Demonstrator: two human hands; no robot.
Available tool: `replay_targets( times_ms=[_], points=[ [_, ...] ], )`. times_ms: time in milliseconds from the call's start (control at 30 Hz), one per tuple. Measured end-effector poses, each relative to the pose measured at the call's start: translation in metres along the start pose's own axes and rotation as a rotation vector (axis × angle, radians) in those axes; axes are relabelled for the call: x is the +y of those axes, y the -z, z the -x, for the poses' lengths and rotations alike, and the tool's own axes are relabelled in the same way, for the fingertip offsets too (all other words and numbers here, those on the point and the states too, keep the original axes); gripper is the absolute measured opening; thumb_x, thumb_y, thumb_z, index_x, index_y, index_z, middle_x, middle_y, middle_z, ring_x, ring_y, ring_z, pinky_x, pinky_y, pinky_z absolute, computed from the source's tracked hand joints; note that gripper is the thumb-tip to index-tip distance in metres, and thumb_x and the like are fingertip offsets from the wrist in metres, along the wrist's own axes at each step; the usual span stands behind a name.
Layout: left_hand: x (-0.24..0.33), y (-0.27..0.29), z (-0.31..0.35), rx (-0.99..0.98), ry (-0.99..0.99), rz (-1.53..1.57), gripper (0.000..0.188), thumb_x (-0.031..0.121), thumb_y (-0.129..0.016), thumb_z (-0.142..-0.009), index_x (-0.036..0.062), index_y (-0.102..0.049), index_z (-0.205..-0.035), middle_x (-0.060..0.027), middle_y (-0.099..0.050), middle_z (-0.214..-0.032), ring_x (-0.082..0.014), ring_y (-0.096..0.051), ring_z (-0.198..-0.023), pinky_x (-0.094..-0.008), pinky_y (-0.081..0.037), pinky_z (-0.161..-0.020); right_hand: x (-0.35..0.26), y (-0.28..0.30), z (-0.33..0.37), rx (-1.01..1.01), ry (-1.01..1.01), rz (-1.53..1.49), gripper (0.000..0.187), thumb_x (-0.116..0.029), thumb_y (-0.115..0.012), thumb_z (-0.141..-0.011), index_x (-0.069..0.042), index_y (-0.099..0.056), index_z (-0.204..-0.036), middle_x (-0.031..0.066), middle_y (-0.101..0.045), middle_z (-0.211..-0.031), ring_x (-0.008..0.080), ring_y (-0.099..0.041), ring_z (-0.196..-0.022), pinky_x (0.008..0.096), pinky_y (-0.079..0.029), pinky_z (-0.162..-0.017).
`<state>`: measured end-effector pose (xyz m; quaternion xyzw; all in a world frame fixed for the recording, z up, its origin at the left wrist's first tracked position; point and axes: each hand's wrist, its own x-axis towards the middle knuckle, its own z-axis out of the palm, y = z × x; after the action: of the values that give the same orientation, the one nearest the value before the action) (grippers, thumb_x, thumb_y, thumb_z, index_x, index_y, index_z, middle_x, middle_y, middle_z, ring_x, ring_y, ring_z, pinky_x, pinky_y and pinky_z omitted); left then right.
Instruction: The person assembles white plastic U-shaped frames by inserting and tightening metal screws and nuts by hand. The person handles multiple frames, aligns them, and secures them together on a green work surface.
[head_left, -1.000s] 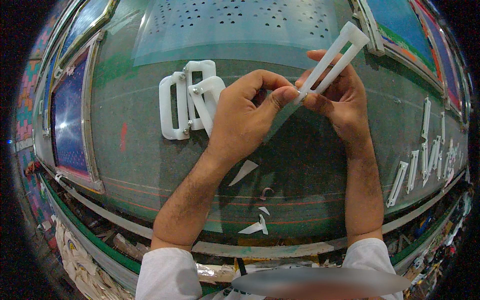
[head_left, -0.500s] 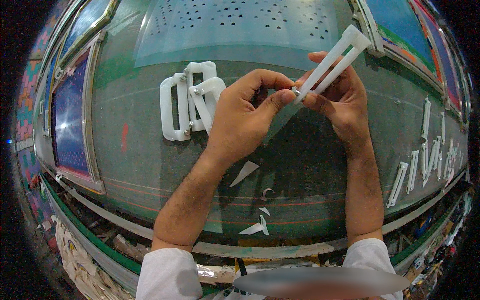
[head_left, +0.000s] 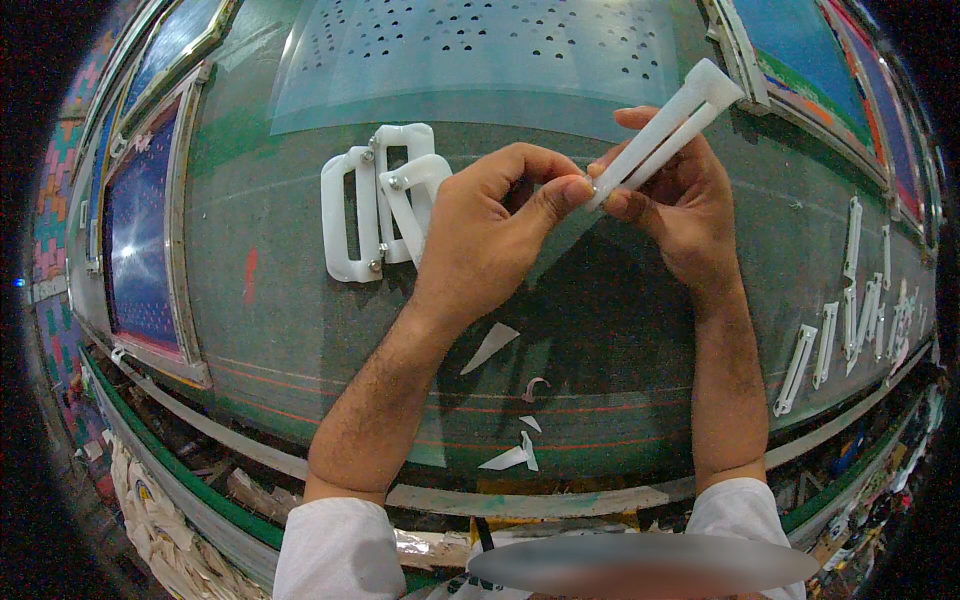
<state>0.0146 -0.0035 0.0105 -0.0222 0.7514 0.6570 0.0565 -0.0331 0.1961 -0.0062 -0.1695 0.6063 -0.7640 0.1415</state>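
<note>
My right hand (head_left: 697,205) grips a slotted white plastic handle (head_left: 652,130), tilted with its far end up and to the right. At the handle's lower end, the thumb and forefinger of my left hand (head_left: 490,230) are pinched around a small metal fastener, mostly covered by the fingertips. Left of my left hand lies a group of similar white handles (head_left: 348,215) with metal bolts (head_left: 376,265) at their ends. Part of that group is hidden behind my hand.
White scraps (head_left: 490,347) lie between my forearms on the green table (head_left: 260,330). Several slim white slotted pieces (head_left: 796,370) are spread along the right side. A translucent bluish sheet (head_left: 400,95) with dark spots covers the far side. Framed screens stand at left (head_left: 150,230) and right (head_left: 800,50).
The white handle has turned slightly, so its slot looks narrower. The metal fastener is more covered by my left fingertips. Both hands stay nearly in place.
</note>
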Motion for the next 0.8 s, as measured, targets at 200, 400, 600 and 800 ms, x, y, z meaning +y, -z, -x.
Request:
replay_targets(
  times_ms=[200,400,600,800],
  points=[
    [-0.0002,0.0005,-0.0002,-0.01,0.03,-0.007,0.013,0.013,-0.069,-0.097,0.0022,-0.066,-0.104,-0.0025,-0.07,-0.094,-0.0088,-0.063,-0.088,-0.0241,-0.051,-0.08,0.0014,0.0005,-0.0002,-0.013,0.014,-0.006,0.065,-0.006,-0.081,-0.083,-0.002,-0.047,-0.138,0.0126,-0.07,-0.11,0.0217,-0.069,-0.104,0.035,-0.056,-0.094],
    [-0.002,0.0041,-0.0029,-0.064,0.028,0.147,0.015,0.008,-0.07,-0.094,0.0026,-0.065,-0.107,-0.0027,-0.07,-0.097,-0.0098,-0.064,-0.09,-0.0245,-0.051,-0.084,0.0029,0.0006,-0.0004,-0.019,0.027,-0.006,0.064,-0.005,-0.08,-0.084,-0.002,-0.046,-0.138,0.0134,-0.07,-0.11,0.0227,-0.069,-0.106,0.0354,-0.056,-0.095],
    [-0.0033,0.0036,-0.0026,-0.049,0.009,0.274,0.018,0.01,-0.073,-0.092,0.0025,-0.068,-0.108,-0.0016,-0.069,-0.094,-0.0074,-0.061,-0.089,-0.025,-0.049,-0.084,0.0035,0.0012,-0.0004,-0.018,0.032,0.004,0.062,-0.005,-0.08,-0.085,-0.001,-0.047,-0.137,0.0139,-0.071,-0.11,0.0229,-0.07,-0.104,0.0356,-0.057,-0.093],
    [-0.003,0.002,-0.0022,-0.045,-0.008,0.19,0.018,0.012,-0.071,-0.094,0.0025,-0.071,-0.11,-0.0016,-0.071,-0.095,-0.0075,-0.061,-0.089,-0.0241,-0.049,-0.083,0.0033,0.0026,-0.0006,-0.019,0.038,0.027,0.063,-0.006,-0.081,-0.084,-0.001,-0.047,-0.137,0.0139,-0.071,-0.109,0.0223,-0.07,-0.103,0.0347,-0.057,-0.092]
  ],
)
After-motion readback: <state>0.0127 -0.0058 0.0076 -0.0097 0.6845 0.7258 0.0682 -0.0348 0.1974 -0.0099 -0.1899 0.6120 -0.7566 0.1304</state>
